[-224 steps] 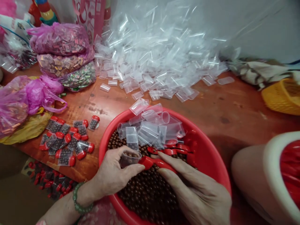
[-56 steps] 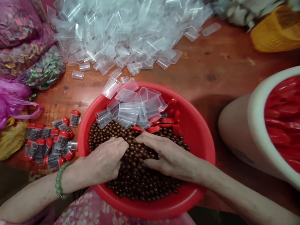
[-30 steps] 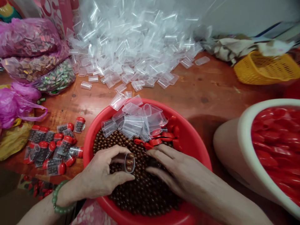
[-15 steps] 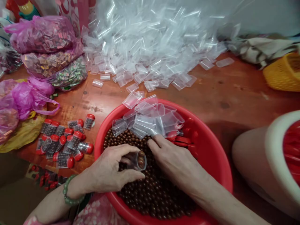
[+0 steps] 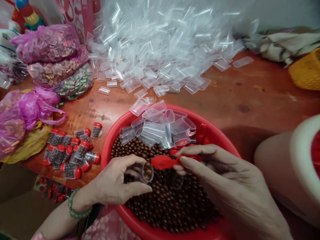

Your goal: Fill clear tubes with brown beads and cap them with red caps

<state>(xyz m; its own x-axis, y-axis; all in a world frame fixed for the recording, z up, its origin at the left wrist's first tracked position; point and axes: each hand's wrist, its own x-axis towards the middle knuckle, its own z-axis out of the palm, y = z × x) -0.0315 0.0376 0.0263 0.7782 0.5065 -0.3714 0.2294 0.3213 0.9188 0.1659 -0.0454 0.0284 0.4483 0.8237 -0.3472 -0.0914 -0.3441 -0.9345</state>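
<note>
My left hand [image 5: 126,180] is curled round a clear plastic tube [image 5: 148,172] with several brown balls inside, its open end facing right. Between the thumb and fingers of my right hand [image 5: 220,176] is a red plastic cap [image 5: 163,162], just right of the tube's mouth and apart from it by a little or touching; I cannot tell. Both hands are over a red basin [image 5: 110,146] that holds many shiny brown balls [image 5: 170,203]. Empty clear tubes [image 5: 153,130] lie heaped at the basin's far side, with more red pieces partly hidden behind my right hand.
Filled red-capped tubes [image 5: 81,150] lie left of the basin. A large pile of clear tubes [image 5: 160,50] covers the back of the table [image 5: 240,96]. Pink bags [image 5: 50,46] stand at left, a pale bucket [image 5: 277,153] and a yellow basket [image 5: 306,71] at right.
My right hand has risen from among the balls and tubes and now holds a red cap beside the tube. My left hand keeps its tube almost in place.
</note>
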